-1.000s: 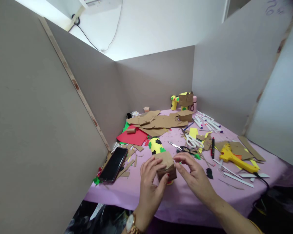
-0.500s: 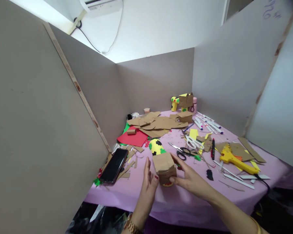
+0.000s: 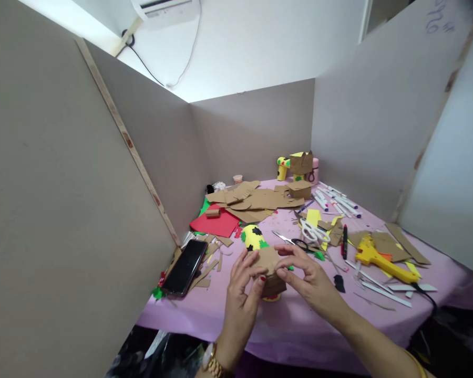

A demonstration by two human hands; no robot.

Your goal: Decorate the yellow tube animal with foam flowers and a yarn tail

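Note:
A small brown cardboard box (image 3: 274,286) stands near the table's front edge, between my hands. My left hand (image 3: 240,289) lies along its left side, fingers over the top and thumb at the front face. With thumb and fingertips, my right hand (image 3: 313,275) grips the top right edge. Just behind the box is a yellow rounded paper piece (image 3: 253,234) with black and green patches. A yellow and red rim (image 3: 271,297) shows beneath the box; how they join is hidden.
A phone (image 3: 185,266) lies left among cardboard scraps. Black-handled scissors (image 3: 286,238), white-handled scissors (image 3: 314,231), a marker (image 3: 344,241) and a yellow glue gun (image 3: 382,262) lie right. Behind are cardboard sheets (image 3: 268,198), red sheets (image 3: 215,223) and several pens (image 3: 341,202). Grey panels (image 3: 252,128) enclose the table.
Both hands have moved from the box's sides up onto its top. My left fingers now lie across it, and my right fingertips have come to the top right edge.

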